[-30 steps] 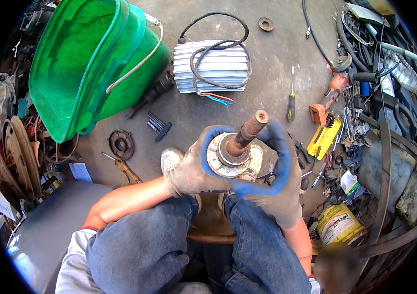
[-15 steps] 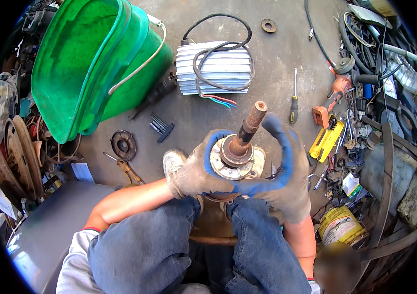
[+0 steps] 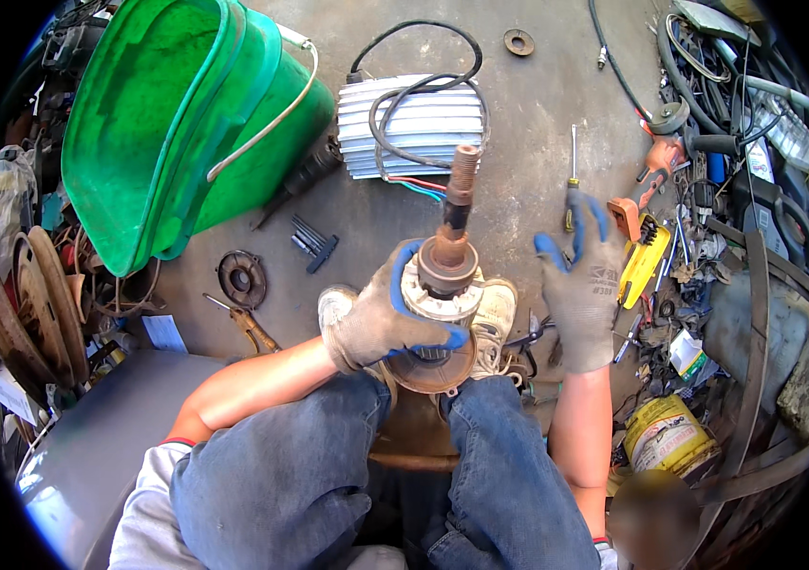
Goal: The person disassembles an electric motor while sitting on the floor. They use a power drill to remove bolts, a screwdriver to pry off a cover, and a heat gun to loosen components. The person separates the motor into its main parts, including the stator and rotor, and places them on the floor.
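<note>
Concrete workshop floor (image 3: 537, 123), cluttered. Left hand (image 3: 376, 318), gloved, grips a rusty motor rotor (image 3: 442, 280) upright between the knees, shaft pointing up. Right hand (image 3: 580, 285) hovers open, fingers spread, beside a screwdriver (image 3: 571, 190). Green bucket (image 3: 177, 123) lies tipped at left.

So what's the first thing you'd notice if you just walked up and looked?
Probably the big green bucket tipped on its side at the upper left. Next, the rusty motor rotor in the middle, gripped by the gloved left hand, its shaft pointing up. The gloved right hand is open, fingers spread, near a screwdriver and the tool clutter at the right.
</note>
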A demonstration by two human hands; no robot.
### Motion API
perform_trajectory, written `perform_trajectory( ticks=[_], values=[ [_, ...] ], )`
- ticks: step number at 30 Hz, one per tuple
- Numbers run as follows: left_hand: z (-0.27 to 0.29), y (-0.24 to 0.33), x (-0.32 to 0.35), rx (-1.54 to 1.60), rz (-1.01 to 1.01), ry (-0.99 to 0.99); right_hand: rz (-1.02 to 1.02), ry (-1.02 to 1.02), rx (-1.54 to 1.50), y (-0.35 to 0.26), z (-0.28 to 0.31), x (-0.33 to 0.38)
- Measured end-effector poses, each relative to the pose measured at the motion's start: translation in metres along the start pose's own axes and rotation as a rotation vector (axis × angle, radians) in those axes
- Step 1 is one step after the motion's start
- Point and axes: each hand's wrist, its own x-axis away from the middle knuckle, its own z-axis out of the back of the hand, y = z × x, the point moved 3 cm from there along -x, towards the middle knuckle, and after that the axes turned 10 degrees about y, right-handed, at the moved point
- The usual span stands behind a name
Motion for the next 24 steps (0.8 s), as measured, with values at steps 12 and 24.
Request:
perform_trajectory(
  ticks=[12,24],
  values=[
    [0.015,-0.038,-0.028,-0.323,-0.535,0.026,-0.022,-0.211,-0.489,-0.037,-0.046,0.053],
    [0.031,-0.070,-0.039,-0.467,-0.628,-0.072,0.178,-0.201,-0.107,-0.025,-0.073,0.083]
  ],
)
